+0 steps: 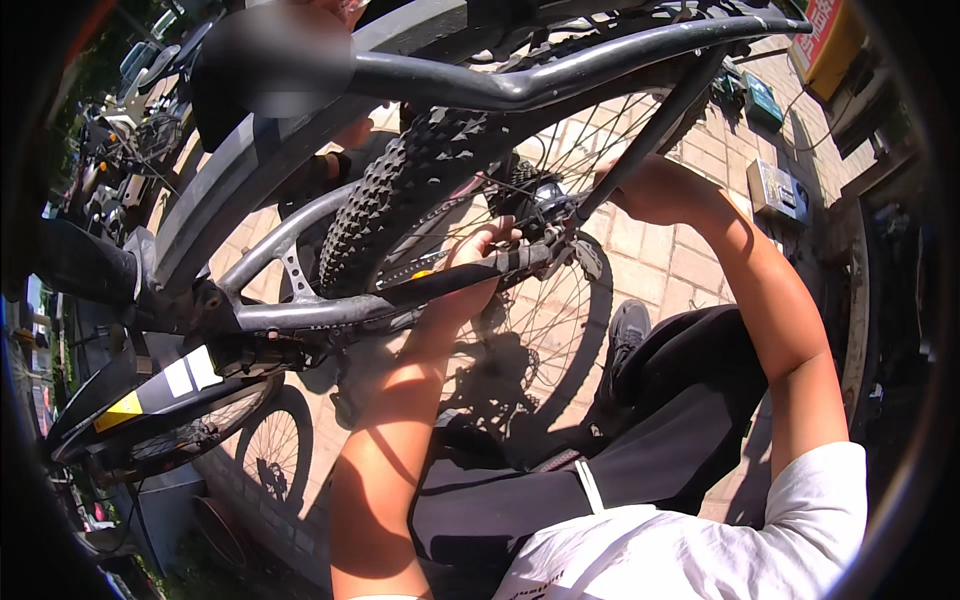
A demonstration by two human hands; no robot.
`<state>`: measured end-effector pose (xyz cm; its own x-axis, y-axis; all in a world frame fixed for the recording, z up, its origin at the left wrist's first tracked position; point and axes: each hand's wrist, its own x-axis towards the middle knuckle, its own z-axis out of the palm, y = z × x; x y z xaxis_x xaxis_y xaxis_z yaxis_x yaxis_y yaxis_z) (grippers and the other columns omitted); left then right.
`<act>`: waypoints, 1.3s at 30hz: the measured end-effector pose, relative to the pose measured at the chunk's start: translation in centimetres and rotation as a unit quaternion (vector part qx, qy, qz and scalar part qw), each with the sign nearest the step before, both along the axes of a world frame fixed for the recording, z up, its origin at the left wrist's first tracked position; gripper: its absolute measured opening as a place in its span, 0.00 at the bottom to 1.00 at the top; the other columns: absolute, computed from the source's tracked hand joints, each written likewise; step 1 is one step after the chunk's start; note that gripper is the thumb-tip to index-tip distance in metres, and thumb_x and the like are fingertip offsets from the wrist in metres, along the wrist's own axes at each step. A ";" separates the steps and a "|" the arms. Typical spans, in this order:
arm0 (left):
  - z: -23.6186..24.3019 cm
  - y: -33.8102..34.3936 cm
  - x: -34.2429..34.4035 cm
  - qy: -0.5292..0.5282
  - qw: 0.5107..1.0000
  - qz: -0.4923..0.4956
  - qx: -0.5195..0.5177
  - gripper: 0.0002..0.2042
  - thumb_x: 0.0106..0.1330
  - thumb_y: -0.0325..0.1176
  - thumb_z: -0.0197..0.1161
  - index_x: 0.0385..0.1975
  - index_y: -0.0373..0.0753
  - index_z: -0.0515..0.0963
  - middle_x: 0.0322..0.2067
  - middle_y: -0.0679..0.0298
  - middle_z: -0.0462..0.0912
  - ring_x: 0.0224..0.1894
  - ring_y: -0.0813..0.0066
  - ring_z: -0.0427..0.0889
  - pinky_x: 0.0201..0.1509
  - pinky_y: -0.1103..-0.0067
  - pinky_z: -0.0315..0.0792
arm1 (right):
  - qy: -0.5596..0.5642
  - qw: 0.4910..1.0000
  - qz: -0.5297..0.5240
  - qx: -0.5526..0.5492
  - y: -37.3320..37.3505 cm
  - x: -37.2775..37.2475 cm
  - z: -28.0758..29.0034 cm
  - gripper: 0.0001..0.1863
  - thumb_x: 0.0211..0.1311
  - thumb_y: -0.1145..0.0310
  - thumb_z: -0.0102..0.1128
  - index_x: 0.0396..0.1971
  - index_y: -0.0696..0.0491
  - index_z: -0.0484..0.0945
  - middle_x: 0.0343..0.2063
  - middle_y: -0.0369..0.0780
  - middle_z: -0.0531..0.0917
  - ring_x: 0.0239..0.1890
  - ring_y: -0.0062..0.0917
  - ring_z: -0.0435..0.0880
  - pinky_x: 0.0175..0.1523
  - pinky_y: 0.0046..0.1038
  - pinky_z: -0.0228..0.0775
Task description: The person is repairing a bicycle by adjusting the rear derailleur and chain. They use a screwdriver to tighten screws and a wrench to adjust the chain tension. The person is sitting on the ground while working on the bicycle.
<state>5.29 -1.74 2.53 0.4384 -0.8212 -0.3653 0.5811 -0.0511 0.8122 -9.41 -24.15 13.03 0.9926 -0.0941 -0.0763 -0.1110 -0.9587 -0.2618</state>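
Observation:
A black and grey bicycle frame (pixel 350 312) stretches across the view, with a knobby rear tyre (pixel 378 195) and thin spokes around a metal hub (pixel 548 200). My left hand (pixel 482 245) reaches past the lower frame tube, its fingers stretched toward the hub beside the spokes. On the hub's other side, my right hand (pixel 642 190) is curled close to the slanting frame tube (pixel 655 115). That tube hides some of its fingertips, so what they grip cannot be made out. A chain (pixel 425 222) shows between tyre and hub.
Another person (pixel 335 165) is beyond the frame, partly hidden by it. Several parked bikes (pixel 125 150) crowd the far left. A grey box (pixel 778 192) and a teal box (pixel 762 100) rest on the paving at right. My shoe (pixel 628 330) is below the hub.

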 end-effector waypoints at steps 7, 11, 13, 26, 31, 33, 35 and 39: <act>-1.3 2.1 -0.6 -0.476 0.879 0.027 0.021 0.12 0.55 0.31 0.56 0.38 0.34 0.77 0.37 0.50 0.79 0.42 0.56 0.78 0.47 0.71 0.72 | 0.145 0.985 -0.068 0.064 1.4 -9.1 5.3 0.06 0.61 0.72 0.55 0.35 0.58 0.78 0.26 0.42 0.80 0.30 0.30 0.79 0.37 0.29 0.69; -2.9 1.9 -1.3 -0.474 0.850 0.229 -0.036 0.10 0.54 0.32 0.55 0.32 0.34 0.78 0.29 0.51 0.79 0.38 0.52 0.78 0.42 0.69 0.71 | -0.058 0.937 -0.107 0.327 6.7 -9.4 6.3 0.06 0.64 0.78 0.51 0.38 0.61 0.75 0.30 0.37 0.79 0.34 0.20 0.78 0.43 0.23 0.70; -2.8 1.1 -1.9 -0.366 0.898 0.227 -0.085 0.10 0.54 0.32 0.55 0.31 0.33 0.78 0.27 0.50 0.80 0.35 0.53 0.80 0.39 0.70 0.71 | -0.106 0.940 -0.095 0.311 8.9 -7.6 6.8 0.07 0.64 0.78 0.51 0.40 0.60 0.75 0.32 0.38 0.80 0.37 0.21 0.79 0.47 0.24 0.69; -2.2 2.2 -0.8 -0.390 0.910 0.096 -0.098 0.12 0.55 0.32 0.51 0.31 0.30 0.77 0.23 0.51 0.77 0.26 0.59 0.76 0.33 0.70 0.68 | -0.024 0.954 0.112 -0.276 11.8 2.8 9.9 0.08 0.55 0.79 0.56 0.36 0.56 0.77 0.30 0.46 0.78 0.35 0.41 0.78 0.41 0.36 0.70; -2.2 1.8 -0.9 -0.381 0.919 0.088 -0.056 0.13 0.54 0.29 0.51 0.36 0.38 0.81 0.31 0.50 0.82 0.37 0.53 0.81 0.43 0.69 0.72 | -0.011 0.937 0.106 -0.333 11.1 3.4 10.0 0.08 0.55 0.76 0.57 0.36 0.54 0.78 0.29 0.46 0.80 0.33 0.41 0.79 0.40 0.36 0.71; -2.8 1.1 -1.1 -0.378 0.918 0.101 -0.057 0.13 0.54 0.27 0.51 0.37 0.38 0.81 0.29 0.52 0.82 0.33 0.53 0.80 0.40 0.69 0.73 | -0.007 0.930 0.134 -0.344 11.2 3.6 10.1 0.07 0.55 0.77 0.58 0.36 0.55 0.78 0.31 0.45 0.81 0.35 0.41 0.80 0.40 0.35 0.71; -2.9 0.7 -0.6 -0.375 0.910 0.068 -0.164 0.12 0.57 0.28 0.52 0.39 0.36 0.80 0.22 0.55 0.80 0.23 0.59 0.79 0.31 0.71 0.74 | 0.024 0.932 0.111 -0.345 12.0 3.7 9.6 0.07 0.57 0.75 0.57 0.36 0.56 0.78 0.30 0.47 0.81 0.34 0.42 0.80 0.40 0.35 0.72; -1.7 0.8 -1.0 -0.309 0.923 0.095 -0.210 0.13 0.58 0.31 0.51 0.37 0.34 0.79 0.19 0.54 0.78 0.19 0.63 0.77 0.27 0.72 0.73 | 0.006 0.943 0.044 -0.329 12.8 2.7 10.5 0.07 0.60 0.75 0.54 0.38 0.55 0.76 0.31 0.48 0.80 0.34 0.44 0.79 0.40 0.34 0.71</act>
